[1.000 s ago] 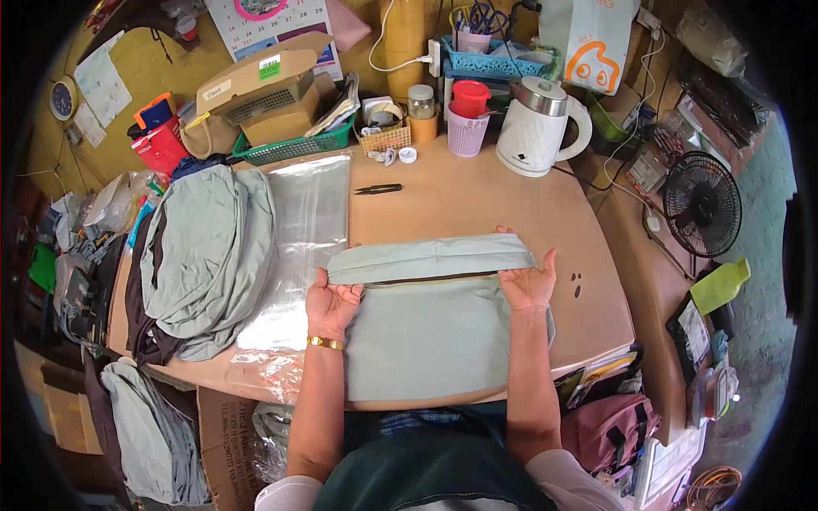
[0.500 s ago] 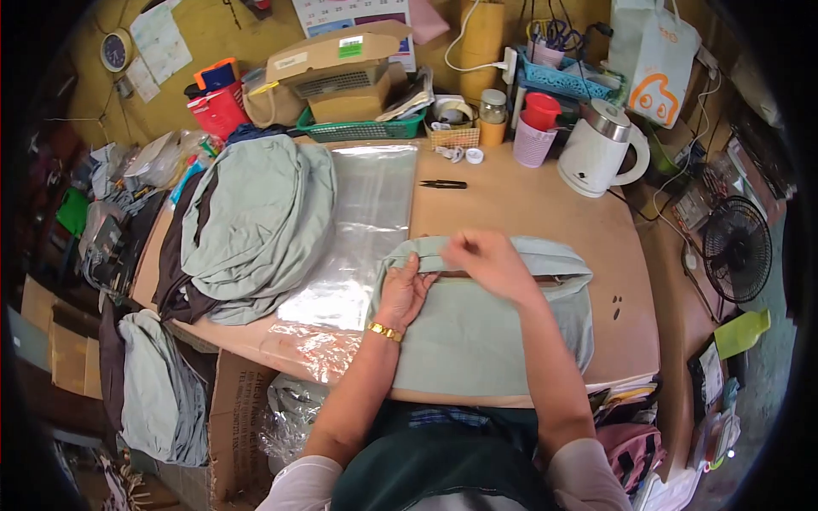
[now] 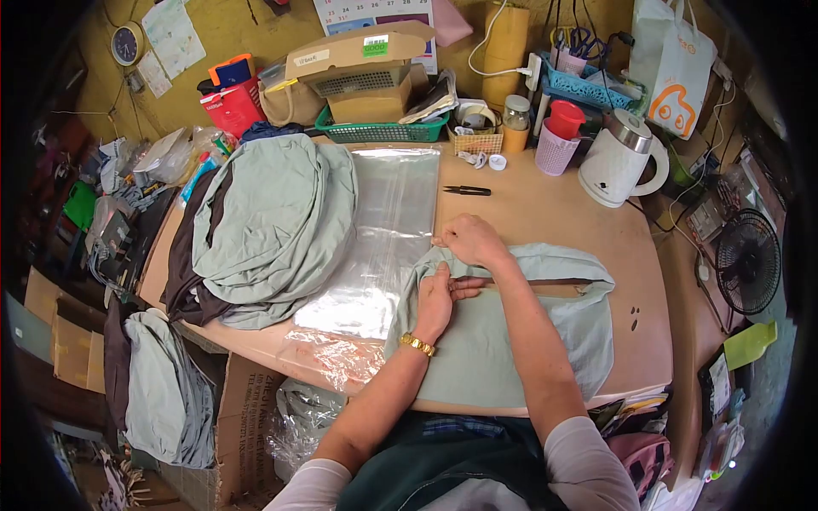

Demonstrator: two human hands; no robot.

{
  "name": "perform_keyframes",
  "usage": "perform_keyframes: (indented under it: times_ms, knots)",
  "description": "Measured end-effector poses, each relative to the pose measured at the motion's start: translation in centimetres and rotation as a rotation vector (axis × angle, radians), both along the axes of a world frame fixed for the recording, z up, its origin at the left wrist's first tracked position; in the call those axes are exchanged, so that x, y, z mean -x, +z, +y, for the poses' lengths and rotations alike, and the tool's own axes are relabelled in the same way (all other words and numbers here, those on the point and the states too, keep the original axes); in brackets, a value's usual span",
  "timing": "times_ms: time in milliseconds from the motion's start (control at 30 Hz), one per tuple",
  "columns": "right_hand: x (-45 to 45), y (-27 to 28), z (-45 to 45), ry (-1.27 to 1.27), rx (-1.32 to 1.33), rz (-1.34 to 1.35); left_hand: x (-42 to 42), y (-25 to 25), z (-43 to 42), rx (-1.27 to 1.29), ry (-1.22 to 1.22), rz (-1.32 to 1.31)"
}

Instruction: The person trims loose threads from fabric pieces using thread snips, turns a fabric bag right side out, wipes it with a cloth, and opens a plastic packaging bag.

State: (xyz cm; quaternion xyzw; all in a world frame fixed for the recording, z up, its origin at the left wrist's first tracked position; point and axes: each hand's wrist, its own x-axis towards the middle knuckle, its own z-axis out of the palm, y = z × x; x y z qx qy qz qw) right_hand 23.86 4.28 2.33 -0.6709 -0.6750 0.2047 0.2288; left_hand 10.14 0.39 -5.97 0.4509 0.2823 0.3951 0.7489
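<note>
A pale green cloth piece (image 3: 486, 349) lies at the table's front, its far band folded over, with a dark slit below the band. My left hand (image 3: 439, 298) holds the band near its left end, thumb on top and fingers partly under the fabric. Just beyond it, my right hand (image 3: 469, 240) is closed at the band's upper left corner; the fingertips pinch at the cloth's edge. To the left, clear plastic sheets (image 3: 396, 196) lie flat beside a heap of the same green cloth (image 3: 273, 221). Small black snips (image 3: 468, 191) rest beyond my hands.
Along the back stand a green basket (image 3: 383, 131) with boxes, a jar (image 3: 515, 119), a pink cup (image 3: 556, 149) and a white kettle (image 3: 615, 162). A black fan (image 3: 747, 260) is at the right. More cloth (image 3: 166, 392) hangs at the lower left.
The band was held flat at both ends; now its left end is bunched. My right hand has moved from the right end across to the left corner, beyond my left hand. The view has shifted.
</note>
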Motion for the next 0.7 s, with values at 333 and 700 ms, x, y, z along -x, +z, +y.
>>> perform_keyframes:
  times_ms: [333, 700]
  knots:
    - [-1.3, 0.3, 0.7, 0.051, 0.146, 0.107, 2.8, 6.4, -1.2, -1.060, 0.610, 0.740]
    - [-2.4, 1.2, 0.0, 0.026, 0.067, 0.138, 2.8, 5.4, -1.2, -1.219, 0.723, 0.738]
